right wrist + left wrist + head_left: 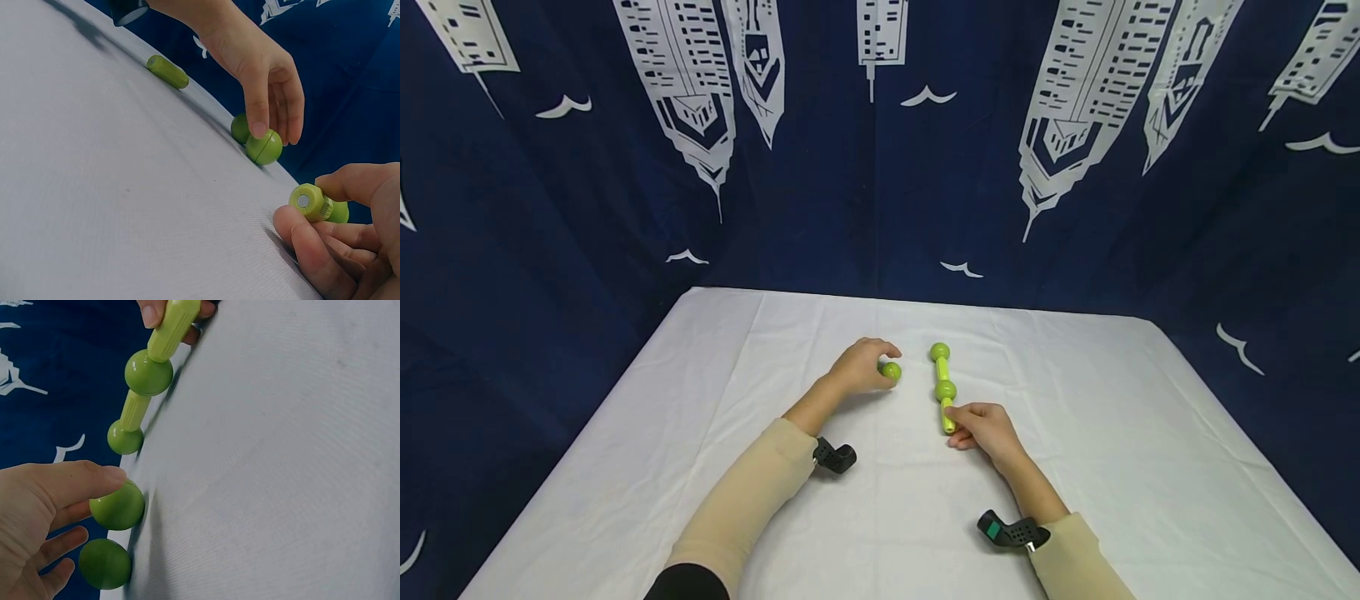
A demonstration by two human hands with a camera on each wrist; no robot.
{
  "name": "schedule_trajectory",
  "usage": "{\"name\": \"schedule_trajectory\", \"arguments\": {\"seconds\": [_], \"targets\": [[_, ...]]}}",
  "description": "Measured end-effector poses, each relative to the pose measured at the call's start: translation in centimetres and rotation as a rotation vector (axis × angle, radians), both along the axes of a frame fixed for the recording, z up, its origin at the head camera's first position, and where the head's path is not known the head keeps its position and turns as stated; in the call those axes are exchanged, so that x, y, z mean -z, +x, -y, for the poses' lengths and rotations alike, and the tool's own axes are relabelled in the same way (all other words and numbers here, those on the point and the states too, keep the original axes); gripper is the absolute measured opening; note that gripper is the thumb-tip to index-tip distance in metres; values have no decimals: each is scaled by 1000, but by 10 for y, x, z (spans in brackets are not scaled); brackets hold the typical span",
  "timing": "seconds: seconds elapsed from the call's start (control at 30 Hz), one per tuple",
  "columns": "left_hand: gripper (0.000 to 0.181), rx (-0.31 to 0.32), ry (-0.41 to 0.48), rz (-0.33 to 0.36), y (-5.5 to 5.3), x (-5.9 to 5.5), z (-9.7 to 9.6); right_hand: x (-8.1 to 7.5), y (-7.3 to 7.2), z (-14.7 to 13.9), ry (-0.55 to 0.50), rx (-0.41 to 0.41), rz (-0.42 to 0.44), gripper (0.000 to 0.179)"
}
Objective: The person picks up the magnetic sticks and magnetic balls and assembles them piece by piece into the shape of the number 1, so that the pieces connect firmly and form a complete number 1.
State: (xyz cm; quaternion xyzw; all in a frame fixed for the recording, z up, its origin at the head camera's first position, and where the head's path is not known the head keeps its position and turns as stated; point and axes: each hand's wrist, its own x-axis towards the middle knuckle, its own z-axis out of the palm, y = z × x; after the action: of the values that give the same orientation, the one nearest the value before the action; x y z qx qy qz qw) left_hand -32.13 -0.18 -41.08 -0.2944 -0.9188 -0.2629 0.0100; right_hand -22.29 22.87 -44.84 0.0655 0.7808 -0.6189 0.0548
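My left hand [867, 367] grips a green ball [891, 371] on the white cloth, thumb on its near side. A second green ball [105, 564] lies beside it, mostly hidden in the head view. To the right is a chain of two green balls and two yellow-green rods: far ball [940, 352], rod [942, 369], middle ball [945, 390], near rod [948, 415]. My right hand [987, 430] pinches that near rod between thumb and fingers. The right wrist view shows a round silvery spot in the rod's free end.
A loose yellow-green rod [167, 72] lies on the cloth beyond my left hand in the right wrist view. The white-covered table [865, 533] ends at a dark blue printed curtain [880, 208]. Black wrist cameras [835, 456] stick out from both sleeves.
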Motion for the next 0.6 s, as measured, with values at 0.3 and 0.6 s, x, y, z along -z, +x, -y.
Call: {"name": "schedule_trajectory", "arguments": {"seconds": [0.3,0.6], "targets": [[45,33,-33,-26,-1,3,-3,2,-2,-1,-3,1,-4,28],[45,16,-45,-20,-3,11,-5,3,-1,-1,1,2,-10,28]]}}
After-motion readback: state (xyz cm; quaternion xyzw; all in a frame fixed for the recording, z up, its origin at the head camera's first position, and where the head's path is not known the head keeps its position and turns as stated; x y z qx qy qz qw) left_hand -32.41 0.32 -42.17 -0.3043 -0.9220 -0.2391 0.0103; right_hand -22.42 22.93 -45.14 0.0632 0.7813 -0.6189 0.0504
